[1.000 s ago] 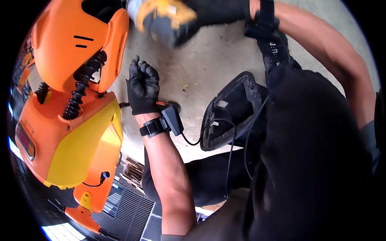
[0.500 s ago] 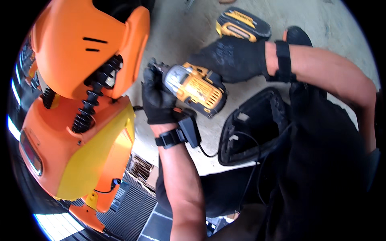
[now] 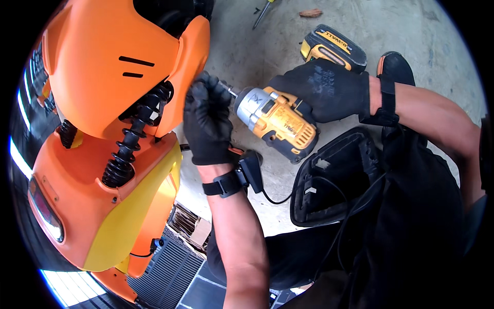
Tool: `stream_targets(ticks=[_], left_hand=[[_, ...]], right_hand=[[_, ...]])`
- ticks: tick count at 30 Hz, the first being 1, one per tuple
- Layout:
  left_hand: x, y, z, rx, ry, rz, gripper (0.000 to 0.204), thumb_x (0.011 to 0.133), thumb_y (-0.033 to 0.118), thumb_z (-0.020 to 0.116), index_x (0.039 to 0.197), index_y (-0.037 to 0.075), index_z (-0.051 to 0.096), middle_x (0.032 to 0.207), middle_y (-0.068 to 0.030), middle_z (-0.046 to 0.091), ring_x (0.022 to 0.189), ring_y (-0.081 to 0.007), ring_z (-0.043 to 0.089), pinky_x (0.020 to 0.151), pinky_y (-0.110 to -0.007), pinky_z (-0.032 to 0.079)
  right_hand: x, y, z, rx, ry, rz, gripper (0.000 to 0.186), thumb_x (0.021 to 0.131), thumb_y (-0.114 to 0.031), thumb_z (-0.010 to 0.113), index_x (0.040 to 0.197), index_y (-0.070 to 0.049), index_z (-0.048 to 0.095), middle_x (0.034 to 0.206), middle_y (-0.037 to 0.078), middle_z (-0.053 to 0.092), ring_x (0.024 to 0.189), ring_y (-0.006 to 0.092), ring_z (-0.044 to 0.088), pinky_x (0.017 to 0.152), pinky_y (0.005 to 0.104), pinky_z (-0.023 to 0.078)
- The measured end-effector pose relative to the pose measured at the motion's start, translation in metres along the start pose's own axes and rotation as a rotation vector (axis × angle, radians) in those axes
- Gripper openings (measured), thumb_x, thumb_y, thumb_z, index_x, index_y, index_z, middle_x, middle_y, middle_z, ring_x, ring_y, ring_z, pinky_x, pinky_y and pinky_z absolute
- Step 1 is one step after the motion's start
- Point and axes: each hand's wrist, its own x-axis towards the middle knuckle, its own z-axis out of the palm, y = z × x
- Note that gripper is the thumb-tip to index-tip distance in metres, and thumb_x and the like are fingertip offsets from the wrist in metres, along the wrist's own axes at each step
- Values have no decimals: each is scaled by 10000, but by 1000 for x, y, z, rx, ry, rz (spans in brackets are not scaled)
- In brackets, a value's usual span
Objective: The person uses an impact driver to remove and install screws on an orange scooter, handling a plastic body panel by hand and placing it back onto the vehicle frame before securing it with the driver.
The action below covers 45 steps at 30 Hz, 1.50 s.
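We note our gloved right hand [image 3: 324, 90] clenched around the blocky yellow impact driver [image 3: 278, 123]; left hand [image 3: 208, 123] pinches its steel bit [image 3: 229, 90] beside the glossy orange fairing [image 3: 118, 67].

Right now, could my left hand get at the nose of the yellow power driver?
Probably yes. The left hand is already closed around the bit at the yellow power driver's nose, with nothing between them, while the right hand grips its handle.
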Motion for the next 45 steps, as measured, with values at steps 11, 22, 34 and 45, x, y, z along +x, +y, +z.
stream_targets(ticks=[11,22,34,45], left_hand=[[32,15,56,270,47,237,310,956,147,547,1182,-64,561,1118,-193,639,1009,-307,647,913,-411,529],[37,27,42,146,-32,61,359,944,184,563,1238,-20,534,1236,-200,590,1151,-314,577,1003,-430,466],[36,19,37,55,-76,44,326,938,191,583,1206,4,575,1168,-146,634,1077,-259,620,937,-390,504],[3,-6,13,-255,-82,-83,328,901,254,659,1143,39,606,1027,-65,659,901,-183,635,853,-333,530]], right_hand=[[-12,-1,-13,39,128,39,599,737,-202,778,1253,-81,499,1047,136,654,990,277,648,853,373,507],[-21,3,2,-10,91,2,632,739,-123,763,1309,-77,493,1124,138,647,1044,287,635,911,375,500],[-21,7,-8,69,251,44,646,747,-232,786,1308,-88,498,1118,125,641,1009,271,631,885,378,495],[-12,2,-7,88,155,21,640,728,-192,793,1296,-99,512,1067,126,652,987,282,636,867,373,496]])
